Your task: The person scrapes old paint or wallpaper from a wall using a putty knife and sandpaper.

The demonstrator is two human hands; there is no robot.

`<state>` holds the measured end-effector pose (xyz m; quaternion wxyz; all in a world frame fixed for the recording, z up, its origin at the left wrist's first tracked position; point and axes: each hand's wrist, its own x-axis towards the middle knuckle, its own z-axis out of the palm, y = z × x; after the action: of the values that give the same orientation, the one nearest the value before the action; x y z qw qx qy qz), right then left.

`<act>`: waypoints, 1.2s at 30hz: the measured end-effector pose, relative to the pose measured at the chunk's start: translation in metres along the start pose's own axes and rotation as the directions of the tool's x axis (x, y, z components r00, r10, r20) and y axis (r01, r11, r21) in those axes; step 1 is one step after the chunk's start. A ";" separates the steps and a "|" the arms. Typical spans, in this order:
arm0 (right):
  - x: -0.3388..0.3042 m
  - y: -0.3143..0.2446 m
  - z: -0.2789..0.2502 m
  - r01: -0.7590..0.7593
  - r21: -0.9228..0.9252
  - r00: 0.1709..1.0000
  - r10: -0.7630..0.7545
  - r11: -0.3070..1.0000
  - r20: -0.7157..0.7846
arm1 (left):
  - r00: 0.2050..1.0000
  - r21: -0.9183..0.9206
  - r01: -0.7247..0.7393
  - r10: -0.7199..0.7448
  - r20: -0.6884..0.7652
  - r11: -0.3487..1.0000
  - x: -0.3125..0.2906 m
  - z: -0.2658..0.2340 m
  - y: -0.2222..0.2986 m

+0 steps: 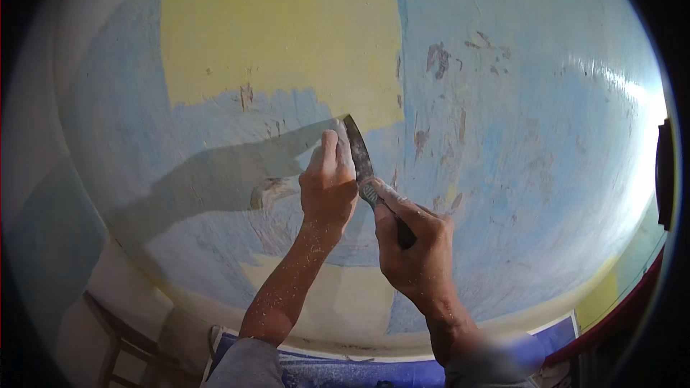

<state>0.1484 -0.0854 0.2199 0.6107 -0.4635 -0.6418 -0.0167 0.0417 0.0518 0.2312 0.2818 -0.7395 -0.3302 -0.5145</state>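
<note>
A scraper with a dark metal blade (362, 156) and a black-and-grey handle (406, 233) stands almost edge-on to me, its tip against the wall. Around the handle my right hand (417, 244) is closed, thumb laid along its upper end. My left hand (328, 185) is closed too, its whitened fingers pressed together against the left side of the blade. White dust speckles both forearms. The wall (474, 151) before me has worn blue paint, a yellow patch (284, 29) near the blade tip and rough brownish spots.
At the lower left stands a wooden chair (133, 345). Blue sheeting or a blue surface (359, 372) with white dust lies below the wall. A dark object (665, 172) juts in at the right, beside a bright glare. My arm's shadow (194, 179) falls leftward.
</note>
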 end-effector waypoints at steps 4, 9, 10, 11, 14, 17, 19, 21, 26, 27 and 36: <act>-0.015 0.016 0.003 0.023 0.017 0.999 -0.022 1.000 -0.043 | 0.991 0.040 -0.023 0.028 -0.130 0.999 -0.009 0.014 0.005; 0.018 -0.005 -0.003 0.057 0.034 0.998 -0.057 0.998 -0.004 | 0.996 -0.087 0.050 -0.056 -0.066 0.995 0.019 -0.003 0.002; 0.011 -0.004 -0.002 0.059 0.038 0.998 -0.059 0.998 -0.004 | 0.996 -0.083 0.049 -0.055 -0.067 0.995 0.010 0.000 0.004; 0.000 -0.001 -0.002 0.033 0.035 0.999 -0.033 0.999 0.000 | 0.993 -0.019 0.013 -0.015 -0.114 1.000 -0.001 0.005 0.004; 0.012 -0.002 0.000 0.015 0.069 0.999 -0.011 0.998 -0.050 | 0.990 0.031 -0.018 0.022 -0.140 0.999 0.011 0.009 0.002; 0.025 -0.017 -0.003 0.012 0.026 1.000 -0.011 1.000 -0.017 | 0.982 -0.209 0.191 -0.184 0.051 0.959 0.030 -0.008 0.001; 0.011 -0.011 -0.004 0.008 0.025 1.000 -0.008 1.000 -0.007 | 0.995 -0.096 0.069 -0.075 -0.060 0.993 0.012 -0.004 0.005; 0.010 -0.011 -0.003 -0.014 0.030 1.000 0.014 0.999 -0.012 | 0.983 0.046 -0.048 0.055 -0.174 0.998 0.013 0.000 0.009; 0.039 -0.018 0.000 0.023 0.024 1.000 -0.023 0.999 -0.011 | 0.989 -0.102 0.118 -0.126 -0.080 0.988 0.042 -0.006 -0.009; 0.029 -0.007 0.004 0.122 -0.002 0.991 -0.122 0.993 -0.047 | 0.991 -0.044 0.045 -0.051 -0.127 0.998 0.027 0.000 -0.007; 0.010 -0.011 0.006 0.044 0.027 0.999 -0.043 0.999 -0.030 | 0.988 0.013 -0.054 0.056 -0.147 0.998 0.009 -0.004 -0.010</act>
<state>0.1388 -0.0821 0.2317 0.6259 -0.4405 -0.6430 -0.0279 0.0345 0.0568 0.2420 0.3227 -0.7070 -0.2902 -0.5584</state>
